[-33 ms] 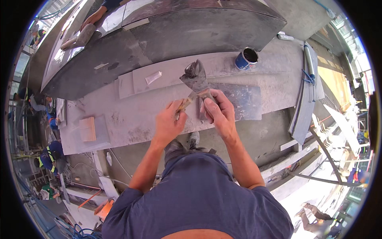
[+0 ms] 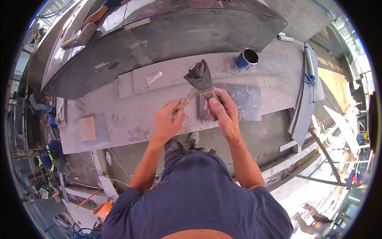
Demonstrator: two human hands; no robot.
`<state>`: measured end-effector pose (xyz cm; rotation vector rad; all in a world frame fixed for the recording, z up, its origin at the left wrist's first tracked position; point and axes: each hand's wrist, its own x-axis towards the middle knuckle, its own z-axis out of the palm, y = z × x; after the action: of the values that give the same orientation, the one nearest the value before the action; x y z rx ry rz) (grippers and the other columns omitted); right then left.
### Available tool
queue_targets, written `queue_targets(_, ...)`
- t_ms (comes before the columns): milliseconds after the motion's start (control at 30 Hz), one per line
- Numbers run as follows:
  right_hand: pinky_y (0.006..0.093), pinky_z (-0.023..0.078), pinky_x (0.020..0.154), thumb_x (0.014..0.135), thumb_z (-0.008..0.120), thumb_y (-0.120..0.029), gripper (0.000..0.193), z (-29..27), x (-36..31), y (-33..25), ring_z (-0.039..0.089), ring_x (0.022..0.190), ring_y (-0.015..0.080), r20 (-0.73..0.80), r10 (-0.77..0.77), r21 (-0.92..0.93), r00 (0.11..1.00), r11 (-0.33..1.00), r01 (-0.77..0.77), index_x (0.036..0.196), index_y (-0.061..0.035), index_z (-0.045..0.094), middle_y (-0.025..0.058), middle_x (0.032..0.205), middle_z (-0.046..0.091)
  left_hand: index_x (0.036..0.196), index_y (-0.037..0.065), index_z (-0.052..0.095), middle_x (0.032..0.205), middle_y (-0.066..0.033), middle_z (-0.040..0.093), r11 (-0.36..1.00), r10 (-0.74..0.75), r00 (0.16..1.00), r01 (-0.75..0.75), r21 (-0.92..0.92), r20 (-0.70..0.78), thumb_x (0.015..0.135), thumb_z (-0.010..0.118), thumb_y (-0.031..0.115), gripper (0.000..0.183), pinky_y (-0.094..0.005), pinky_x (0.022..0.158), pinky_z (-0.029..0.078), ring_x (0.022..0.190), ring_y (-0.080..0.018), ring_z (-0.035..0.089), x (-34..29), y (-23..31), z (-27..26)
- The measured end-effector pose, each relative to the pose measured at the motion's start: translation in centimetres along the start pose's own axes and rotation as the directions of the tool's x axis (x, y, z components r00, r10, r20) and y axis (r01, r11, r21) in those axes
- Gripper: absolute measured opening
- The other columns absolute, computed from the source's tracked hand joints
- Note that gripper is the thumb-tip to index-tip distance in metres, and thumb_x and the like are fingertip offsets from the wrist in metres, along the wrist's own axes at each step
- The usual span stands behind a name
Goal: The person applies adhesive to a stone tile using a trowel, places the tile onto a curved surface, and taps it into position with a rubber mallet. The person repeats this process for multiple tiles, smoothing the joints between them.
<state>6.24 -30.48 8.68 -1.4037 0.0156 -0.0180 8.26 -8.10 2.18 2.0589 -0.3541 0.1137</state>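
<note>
A wide putty knife [image 2: 205, 82] is gripped by its handle in my right hand [image 2: 225, 111], the blade pointing up and away from me. A lump of dark, glossy paste [image 2: 195, 71] sits on its upper left part. My left hand [image 2: 167, 122] is closed round a narrow scraper [image 2: 188, 98] with a yellowish handle. The tip of that scraper meets the wide knife near the base of its blade; whether they touch I cannot tell. Beneath my right hand lies a dark, scuffed slab [image 2: 243, 102]. Beyond it stands an open blue can [image 2: 241, 62] with dark contents.
A pale slab bench [image 2: 131, 123] spans the area before me, bearing a white tube [image 2: 154, 77] and tan tiles [image 2: 87, 128]. Behind rises a dark stone panel [image 2: 207, 32]. A caulking gun [image 2: 309, 61] lies right. Another person's hand [image 2: 94, 18] is near a mallet-like tool [image 2: 81, 38].
My right hand has shifted slightly right with the wide putty knife and its paste. My left hand has edged a little left, still holding the narrow scraper.
</note>
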Motion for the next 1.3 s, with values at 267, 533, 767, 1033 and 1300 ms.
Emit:
queue_targets(267,0.0395,0.057,0.089,0.09,0.084,0.0,0.048,-6.2,2.9,-0.9,0.069,0.101,0.0258,0.266,-0.435,-0.594,0.86,0.629,0.501,0.134,-0.0171,0.081,0.0066,0.114,0.07,0.133,-0.005,0.073,0.096,-0.008,0.074,0.612,-0.221,0.903,0.423,-0.668,0.368,0.101,0.065,0.012,0.037,-0.0252,0.057,0.042,0.065,-0.0069,0.055,2.5,1.1,-4.8)
queue_targets(533,0.0376,0.058,0.078,0.083,0.085,0.002,0.055,-7.7,4.2,-4.5,0.07,0.096,0.025,0.326,-0.492,-0.864,0.807,0.191,0.465,0.132,-0.0236,0.084,0.0047,0.113,0.07,0.135,-0.006,0.073,0.098,-0.009,0.075,0.5,-0.151,0.923,0.381,-0.778,0.355,0.1,0.064,0.011,0.041,-0.0249,0.062,0.045,0.069,-0.0083,0.058,0.0,-0.7,-4.1)
queue_targets(767,0.0387,0.056,0.075,0.086,0.082,-0.006,0.043,-3.4,2.0,-6.5,0.07,0.098,0.0235,0.412,-0.358,-0.893,0.838,0.026,0.45,0.124,-0.0248,0.086,0.0018,0.111,0.073,0.128,-0.004,0.076,0.094,-0.0013,0.071,0.61,-0.386,0.885,0.456,-0.648,0.258,0.1,0.063,0.011,0.035,-0.0241,0.065,0.043,0.073,-0.0053,0.056,-0.4,1.0,-3.1)
queue_targets(1033,0.0391,0.057,0.075,0.089,0.081,-0.006,0.036,-1.1,2.6,-7.8,0.072,0.097,0.0235,0.442,-0.222,-0.889,0.869,0.024,0.458,0.12,-0.022,0.087,0.0017,0.109,0.074,0.113,-0.004,0.079,0.078,0.0068,0.06,0.743,-0.396,0.899,0.433,-0.511,0.187,0.097,0.063,0.009,0.026,-0.0256,0.064,0.039,0.073,-0.0022,0.049,-1.2,-0.7,-2.1)
queue_targets(1300,0.039,0.057,0.075,0.089,0.081,-0.006,0.032,-1.0,3.5,-7.8,0.072,0.095,0.0236,0.428,-0.2,-0.89,0.881,0.076,0.449,0.117,-0.0208,0.087,0.0011,0.108,0.075,0.112,-0.003,0.079,0.08,0.0073,0.06,0.722,-0.387,0.905,0.416,-0.553,0.176,0.096,0.063,0.009,0.025,-0.0256,0.063,0.039,0.072,-0.0022,0.048,-0.6,-1.3,-2.5)
